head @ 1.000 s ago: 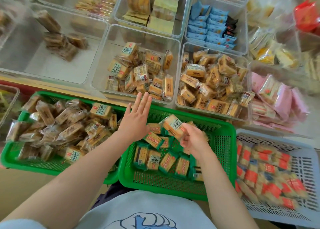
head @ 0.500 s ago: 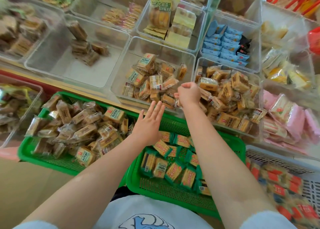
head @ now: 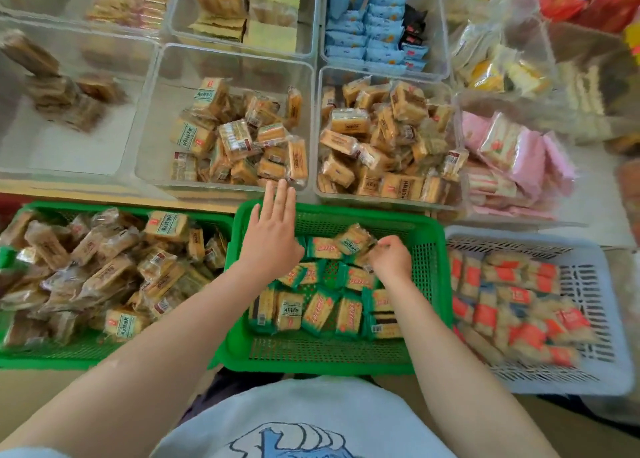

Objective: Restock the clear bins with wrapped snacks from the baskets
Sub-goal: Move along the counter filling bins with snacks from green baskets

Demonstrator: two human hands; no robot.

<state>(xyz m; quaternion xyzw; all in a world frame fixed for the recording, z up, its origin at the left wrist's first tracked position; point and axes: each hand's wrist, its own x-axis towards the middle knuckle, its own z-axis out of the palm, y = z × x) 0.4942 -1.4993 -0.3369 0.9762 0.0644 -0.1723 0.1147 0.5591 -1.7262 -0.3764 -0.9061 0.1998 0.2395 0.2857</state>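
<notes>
I'm picking up another snack: my right hand (head: 390,257) curls its fingers onto a green-wrapped pack (head: 356,243) in the middle green basket (head: 434,267). My left hand (head: 272,237) lies flat, empty. Next, lift it to the clear bin (head: 228,128) beyond the basket.

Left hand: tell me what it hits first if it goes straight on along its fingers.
Probably the near wall of the clear bin. The left hand lies flat over the green basket, fingers already at that wall; height above it is unclear.
</notes>
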